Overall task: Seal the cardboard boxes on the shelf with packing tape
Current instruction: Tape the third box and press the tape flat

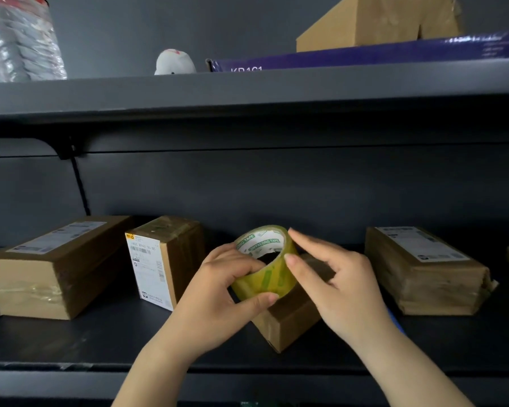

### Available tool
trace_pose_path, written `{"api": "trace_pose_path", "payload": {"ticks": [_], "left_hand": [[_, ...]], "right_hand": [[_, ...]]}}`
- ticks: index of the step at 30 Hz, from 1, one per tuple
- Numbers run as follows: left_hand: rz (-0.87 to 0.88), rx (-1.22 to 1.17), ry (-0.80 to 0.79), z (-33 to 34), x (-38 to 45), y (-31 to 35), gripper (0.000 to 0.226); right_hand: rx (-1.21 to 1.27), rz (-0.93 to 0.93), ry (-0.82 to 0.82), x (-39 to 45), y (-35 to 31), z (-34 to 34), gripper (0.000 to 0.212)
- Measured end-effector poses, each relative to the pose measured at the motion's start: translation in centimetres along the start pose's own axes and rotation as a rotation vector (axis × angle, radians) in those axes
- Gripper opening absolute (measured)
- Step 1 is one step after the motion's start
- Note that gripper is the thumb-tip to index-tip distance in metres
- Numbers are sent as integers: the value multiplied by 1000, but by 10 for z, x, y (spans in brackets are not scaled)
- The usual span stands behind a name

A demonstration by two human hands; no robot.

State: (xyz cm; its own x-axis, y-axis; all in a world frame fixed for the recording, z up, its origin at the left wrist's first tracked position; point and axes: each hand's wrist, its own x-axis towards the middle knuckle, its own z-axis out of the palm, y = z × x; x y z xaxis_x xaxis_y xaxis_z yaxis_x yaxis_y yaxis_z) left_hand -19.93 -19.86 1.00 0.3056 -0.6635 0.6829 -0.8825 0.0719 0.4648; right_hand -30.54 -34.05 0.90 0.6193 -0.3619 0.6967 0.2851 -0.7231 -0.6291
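Dark shelf (matte, metal) holds boxes.

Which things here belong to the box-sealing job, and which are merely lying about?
Job: tape roll, held by left hand, right hand fingering it; small box beneath; other boxes.

Lying about: purple carton, white toy, plastic wrap.
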Motion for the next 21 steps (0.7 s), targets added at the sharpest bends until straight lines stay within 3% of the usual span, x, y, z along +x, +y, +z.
{"api": "trace_pose_path", "payload": {"ticks": [5,12,17,21], "left_hand": [[4,33,5,6,-1,-1,26],[-24,25,-9,13,-3,1,15],[-91,13,-4,24,-5,6,14],[-95,-11,12,28,-6,8,15]], "right_hand": [[29,11,132,-6,0,2,47],[-3,-94,246,-10,-1,1,37],[-242,-309,348,-15,7,9,21],[-270,-322,364,-18,9,9,18]]}}
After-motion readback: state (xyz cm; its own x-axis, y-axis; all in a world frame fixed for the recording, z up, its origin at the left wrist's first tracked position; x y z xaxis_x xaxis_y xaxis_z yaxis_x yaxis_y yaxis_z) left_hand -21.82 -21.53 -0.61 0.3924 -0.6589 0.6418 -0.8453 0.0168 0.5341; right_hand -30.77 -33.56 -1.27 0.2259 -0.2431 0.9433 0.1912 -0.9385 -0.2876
